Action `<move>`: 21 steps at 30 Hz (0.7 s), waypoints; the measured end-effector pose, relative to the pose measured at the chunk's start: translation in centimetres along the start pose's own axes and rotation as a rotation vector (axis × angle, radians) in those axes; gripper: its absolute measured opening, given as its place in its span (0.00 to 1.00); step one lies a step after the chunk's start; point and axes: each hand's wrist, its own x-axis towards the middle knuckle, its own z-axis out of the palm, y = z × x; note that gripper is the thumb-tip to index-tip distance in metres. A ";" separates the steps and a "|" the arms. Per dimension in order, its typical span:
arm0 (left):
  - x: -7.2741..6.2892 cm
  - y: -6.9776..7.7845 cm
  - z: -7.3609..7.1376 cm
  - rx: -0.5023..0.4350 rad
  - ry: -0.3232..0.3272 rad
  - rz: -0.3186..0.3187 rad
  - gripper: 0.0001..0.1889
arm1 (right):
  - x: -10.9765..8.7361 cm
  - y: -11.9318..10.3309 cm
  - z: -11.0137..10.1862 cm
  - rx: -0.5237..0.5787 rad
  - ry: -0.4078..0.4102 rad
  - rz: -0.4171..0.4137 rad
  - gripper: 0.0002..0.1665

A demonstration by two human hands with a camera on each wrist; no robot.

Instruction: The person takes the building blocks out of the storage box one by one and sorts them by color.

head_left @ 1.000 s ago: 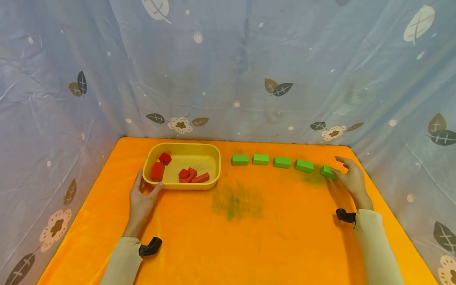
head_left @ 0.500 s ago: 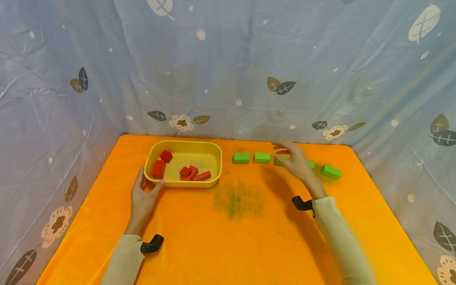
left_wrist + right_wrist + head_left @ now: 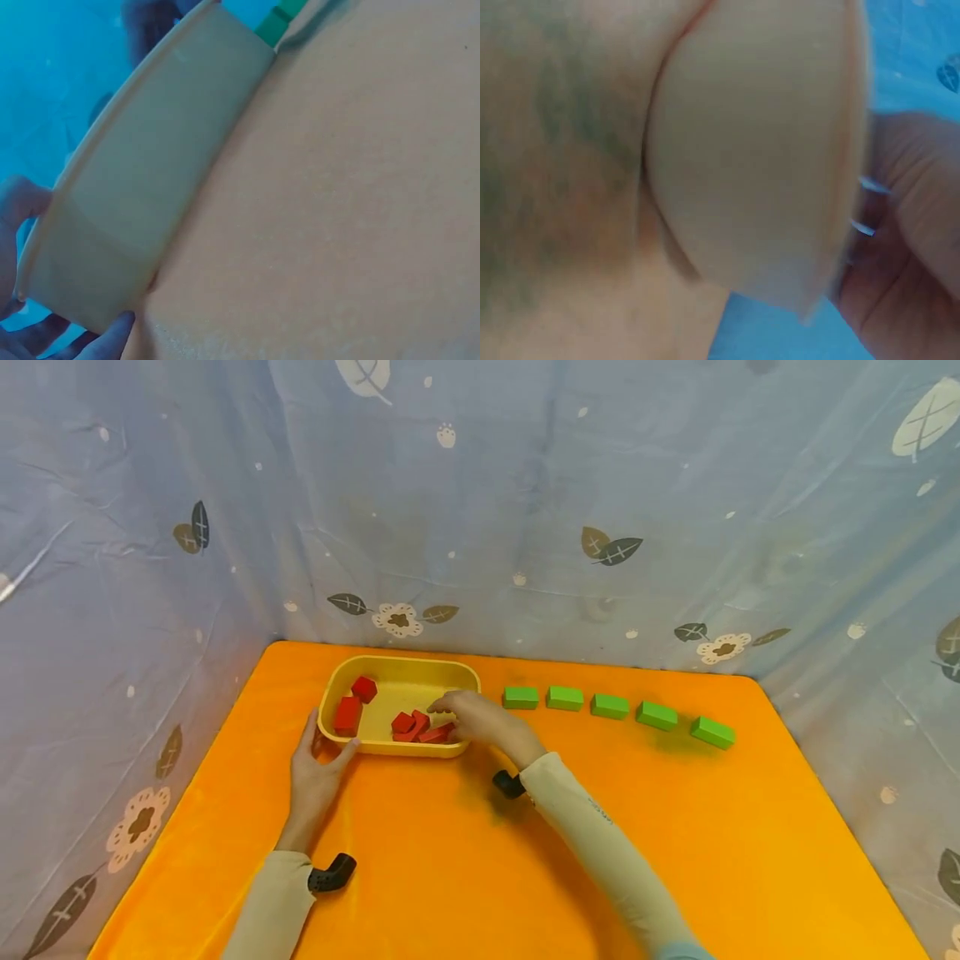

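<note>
A yellow plastic container [image 3: 420,670] sits on the table's far left part. Inside lie several red blocks: a cube [image 3: 364,689] and a larger block [image 3: 347,716] at the left, and a small cluster [image 3: 411,725] near the front. My left hand [image 3: 315,777] holds the container's near left corner, thumb at the front rim and fingers along the side. Over the container's right end is my right hand [image 3: 483,720], its fingers reaching inside above the red blocks, with nothing visible between them. In the right wrist view, the fingers [image 3: 907,247] are blurred and partly hidden by the container wall.
Several green blocks [image 3: 610,707] stand in a spaced row right of the container, curving nearer at the right end [image 3: 712,732]. An orange cloth [image 3: 712,835] covers the table. Patterned blue-grey curtains [image 3: 517,510] enclose it at the back and sides.
My right hand has left the rightmost green block and swept left over the row to the container. My left hand keeps its hold on the corner. The head view has shifted slightly.
</note>
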 end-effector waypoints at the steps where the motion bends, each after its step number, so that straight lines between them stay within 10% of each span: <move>1: 0.0 0.0 0.1 -0.003 0.000 0.003 0.47 | 0.2 0.0 0.2 -0.030 -0.030 0.019 0.29; 7: 0.0 0.0 0.6 -0.032 -0.014 0.020 0.48 | 0.2 0.7 0.6 -0.022 -0.011 0.001 0.26; 21: -0.7 -0.1 0.3 0.009 0.003 0.004 0.47 | -3.8 2.3 0.1 0.281 0.314 -0.081 0.17</move>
